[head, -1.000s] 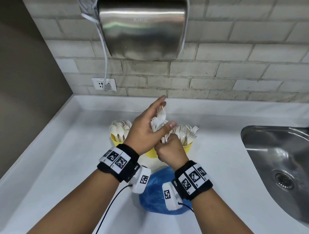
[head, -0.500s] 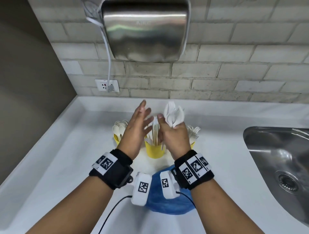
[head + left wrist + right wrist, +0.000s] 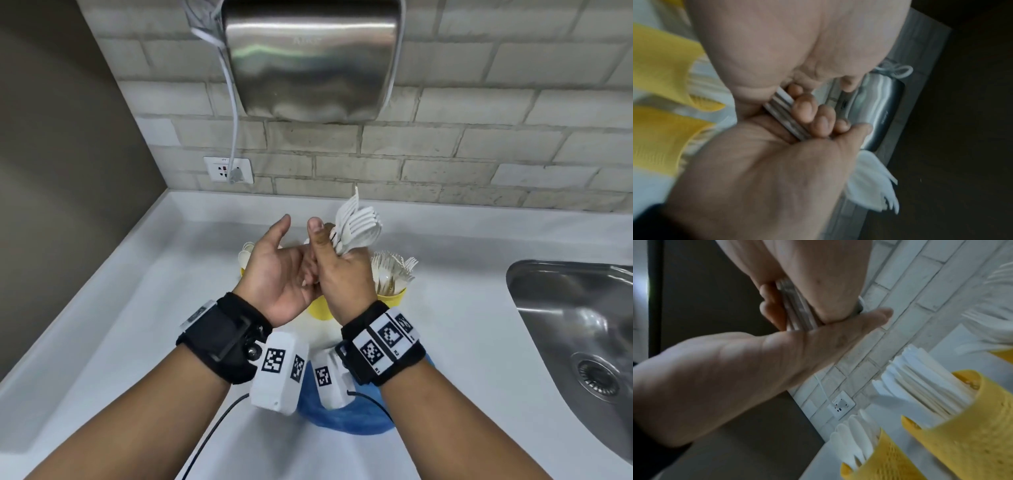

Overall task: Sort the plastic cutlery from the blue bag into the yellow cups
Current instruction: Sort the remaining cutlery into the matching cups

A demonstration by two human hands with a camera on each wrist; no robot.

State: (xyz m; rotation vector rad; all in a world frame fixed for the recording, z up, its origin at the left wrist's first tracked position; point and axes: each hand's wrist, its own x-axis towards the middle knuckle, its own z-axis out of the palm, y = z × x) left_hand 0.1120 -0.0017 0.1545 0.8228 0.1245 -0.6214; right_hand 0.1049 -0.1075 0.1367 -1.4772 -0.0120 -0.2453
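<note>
white counter [image 3: 164, 308]; r hand [image 3: 342, 274] grips white forks [image 3: 356, 226]

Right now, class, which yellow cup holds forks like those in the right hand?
The rightmost yellow cup, beside the right hand: tines show above it.

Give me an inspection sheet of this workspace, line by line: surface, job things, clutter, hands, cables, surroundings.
Surface: white counter.
Job's things: bundle of white forks held upright; three yellow cups holding white cutlery; blue bag under the wrists.
Clutter: nothing seen.
Hands: right hand grips the fork handles; left hand open, fingers against the bundle's lower end.
Cables: black wire from the left wrist unit; white cord to the wall socket.
Surroundings: steel hand dryer, brick-tile wall, steel sink.
</note>
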